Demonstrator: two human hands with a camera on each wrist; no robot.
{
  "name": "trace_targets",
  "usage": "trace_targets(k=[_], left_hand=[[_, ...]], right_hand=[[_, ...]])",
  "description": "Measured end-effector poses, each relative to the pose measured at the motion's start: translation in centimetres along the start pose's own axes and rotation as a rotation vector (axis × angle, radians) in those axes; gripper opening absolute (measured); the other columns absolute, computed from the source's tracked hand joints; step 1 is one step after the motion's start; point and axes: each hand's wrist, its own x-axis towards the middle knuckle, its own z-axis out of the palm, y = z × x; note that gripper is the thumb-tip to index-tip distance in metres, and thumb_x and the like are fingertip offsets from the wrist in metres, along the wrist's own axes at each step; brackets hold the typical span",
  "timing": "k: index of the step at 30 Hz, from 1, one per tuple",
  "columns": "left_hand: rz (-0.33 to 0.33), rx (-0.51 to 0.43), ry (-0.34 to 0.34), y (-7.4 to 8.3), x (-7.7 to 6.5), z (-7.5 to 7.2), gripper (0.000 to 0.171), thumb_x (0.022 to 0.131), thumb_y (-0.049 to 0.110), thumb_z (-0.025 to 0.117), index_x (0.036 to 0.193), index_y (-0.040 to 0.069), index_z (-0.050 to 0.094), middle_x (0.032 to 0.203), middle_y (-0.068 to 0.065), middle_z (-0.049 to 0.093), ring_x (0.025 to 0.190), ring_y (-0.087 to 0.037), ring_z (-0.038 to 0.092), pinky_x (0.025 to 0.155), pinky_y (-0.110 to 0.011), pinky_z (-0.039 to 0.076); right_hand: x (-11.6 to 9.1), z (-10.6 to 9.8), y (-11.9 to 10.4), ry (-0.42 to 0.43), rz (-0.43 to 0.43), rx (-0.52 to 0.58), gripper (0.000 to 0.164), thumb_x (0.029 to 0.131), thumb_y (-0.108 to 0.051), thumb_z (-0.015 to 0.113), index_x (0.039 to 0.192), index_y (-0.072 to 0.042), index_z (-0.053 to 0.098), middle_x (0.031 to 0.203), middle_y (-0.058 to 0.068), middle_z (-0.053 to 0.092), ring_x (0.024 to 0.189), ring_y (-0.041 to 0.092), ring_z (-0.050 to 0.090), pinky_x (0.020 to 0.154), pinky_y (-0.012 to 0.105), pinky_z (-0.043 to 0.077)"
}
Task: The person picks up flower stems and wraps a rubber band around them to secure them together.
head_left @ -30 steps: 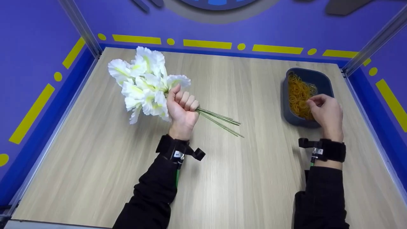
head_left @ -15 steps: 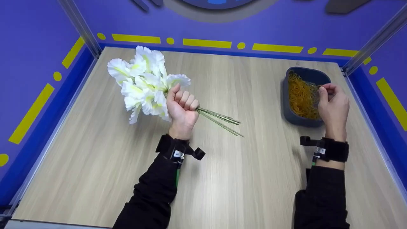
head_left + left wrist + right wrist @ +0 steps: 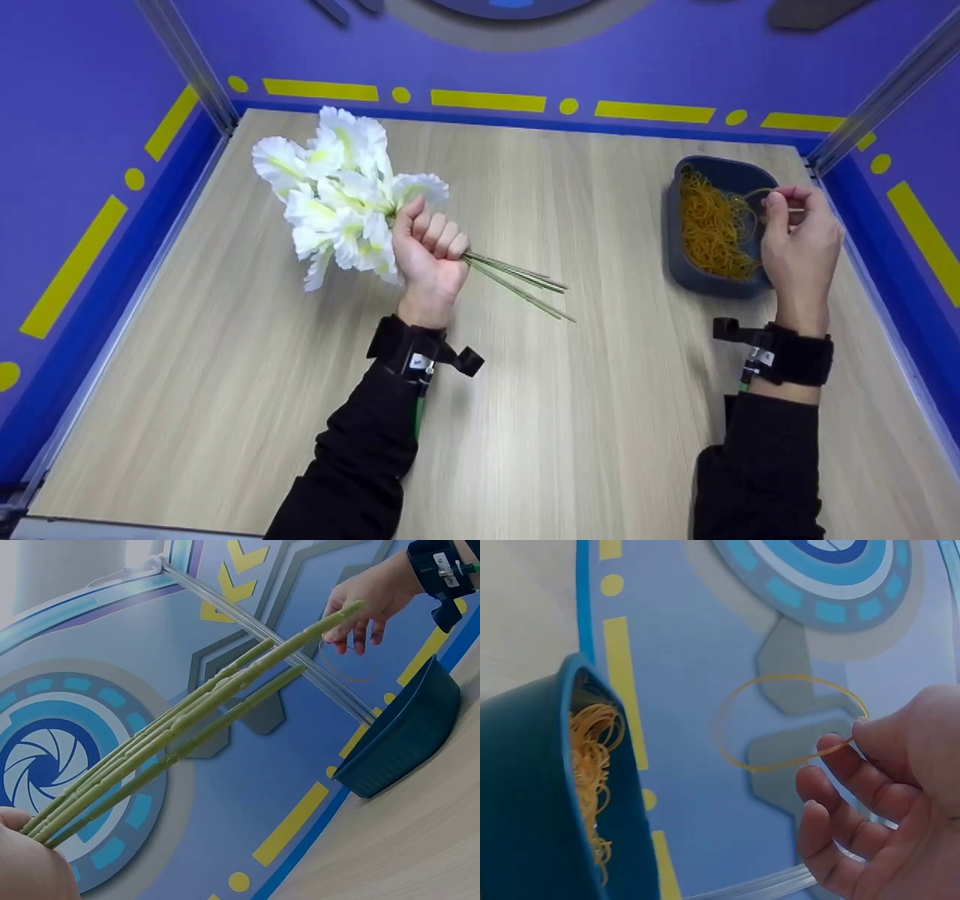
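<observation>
My left hand (image 3: pixel 431 259) grips a bunch of white artificial flowers (image 3: pixel 337 195) by the stems, with the blooms to the left. The green stem ends (image 3: pixel 180 724) stick out past the hand to the right. Between thumb and index finger, my right hand (image 3: pixel 802 247) pinches one yellow rubber band (image 3: pixel 780 677), which hangs as an open loop. That hand is above the right side of a dark blue-grey bin (image 3: pixel 679 266). Inside the bin lies a tangled heap of rubber bands (image 3: pixel 709 225).
The wooden table (image 3: pixel 570 420) is enclosed by blue printed walls (image 3: pixel 480 75) at the back and sides. Metal posts (image 3: pixel 199 64) stand at the back corners. Each wrist wears a black camera strap (image 3: pixel 802 358).
My right hand has moved from over the heap of rubber bands to the right and up, with one rubber band in its pinch. The left hand and flowers have stayed put.
</observation>
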Motion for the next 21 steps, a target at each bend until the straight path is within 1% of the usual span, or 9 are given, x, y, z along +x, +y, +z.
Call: trace_targets(k=[3, 6, 8, 10, 13, 15, 18, 21], left_hand=[[-0.005, -0.007, -0.009, 0.0, 0.0, 0.0, 0.052, 0.106, 0.019, 0.035, 0.055, 0.02, 0.021, 0.052, 0.01, 0.014, 0.044, -0.003, 0.011, 0.041, -0.019, 0.008], [-0.006, -0.007, -0.011, 0.0, 0.0, 0.0, 0.052, 0.106, 0.019, 0.035, 0.056, 0.02, 0.021, 0.052, 0.01, 0.014, 0.044, -0.003, 0.01, 0.041, -0.019, 0.008], [-0.005, -0.007, -0.011, 0.0, 0.0, 0.1, 0.051, 0.106, 0.019, 0.035, 0.057, 0.02, 0.02, 0.052, 0.01, 0.013, 0.044, -0.003, 0.01, 0.041, -0.019, 0.008], [-0.006, -0.006, -0.01, 0.0, -0.1, 0.1, 0.051, 0.106, 0.019, 0.034, 0.057, 0.02, 0.019, 0.053, 0.01, 0.013, 0.044, -0.003, 0.01, 0.041, -0.019, 0.007], [-0.007, -0.005, -0.005, 0.0, -0.1, 0.1, 0.051, 0.106, 0.019, 0.034, 0.057, 0.02, 0.019, 0.053, 0.01, 0.013, 0.044, -0.003, 0.01, 0.041, -0.018, 0.007], [-0.008, -0.005, -0.004, 0.0, -0.1, 0.1, 0.051, 0.106, 0.019, 0.034, 0.057, 0.02, 0.02, 0.053, 0.01, 0.012, 0.044, -0.003, 0.009, 0.041, -0.018, 0.007], [-0.008, -0.003, -0.009, 0.0, -0.2, 0.1, 0.051, 0.106, 0.019, 0.033, 0.057, 0.02, 0.02, 0.052, 0.01, 0.013, 0.044, -0.003, 0.009, 0.041, -0.018, 0.007], [-0.006, 0.007, -0.01, -0.1, -0.2, 0.1, 0.05, 0.106, 0.019, 0.033, 0.058, 0.02, 0.02, 0.052, 0.01, 0.014, 0.045, -0.003, 0.009, 0.041, -0.018, 0.007]], right_hand=[[-0.2, -0.2, -1.0, -0.007, -0.054, 0.032, 0.024, 0.103, -0.028, 0.06, 0.112, -0.006, 0.066, 0.097, -0.009, 0.064, 0.082, -0.001, 0.058, 0.072, 0.017, 0.041], [-0.8, -0.2, -2.7, -0.023, -0.119, 0.066, 0.023, 0.102, -0.022, 0.062, 0.111, -0.001, 0.067, 0.094, -0.011, 0.062, 0.081, 0.001, 0.057, 0.069, 0.018, 0.04], [-1.5, -0.1, -4.3, -0.039, -0.185, 0.103, 0.023, 0.101, -0.017, 0.063, 0.11, 0.004, 0.066, 0.093, -0.009, 0.06, 0.078, 0.003, 0.055, 0.067, 0.019, 0.038], [-2.2, 0.0, -6.0, -0.07, -0.266, 0.149, 0.02, 0.1, -0.01, 0.063, 0.107, 0.008, 0.066, 0.092, -0.005, 0.06, 0.076, 0.005, 0.053, 0.066, 0.019, 0.039], [-3.3, 0.4, -7.8, -0.14, -0.42, 0.211, 0.012, 0.097, 0.0, 0.064, 0.103, 0.011, 0.066, 0.092, 0.004, 0.06, 0.075, 0.006, 0.053, 0.066, 0.017, 0.042], [-3.8, 1.0, -8.4, -0.202, -0.516, 0.238, 0.007, 0.094, 0.006, 0.066, 0.1, 0.01, 0.067, 0.091, 0.01, 0.061, 0.076, 0.006, 0.055, 0.066, 0.015, 0.044], [-4.5, 2.1, -8.7, -0.309, -0.618, 0.25, 0.011, 0.09, 0.011, 0.068, 0.099, 0.006, 0.068, 0.088, 0.011, 0.063, 0.074, 0.007, 0.054, 0.066, 0.014, 0.043], [-5.3, 3.0, -9.0, -0.425, -0.674, 0.266, 0.016, 0.088, 0.013, 0.069, 0.1, 0.002, 0.069, 0.086, 0.008, 0.067, 0.071, 0.007, 0.055, 0.065, 0.014, 0.043]])
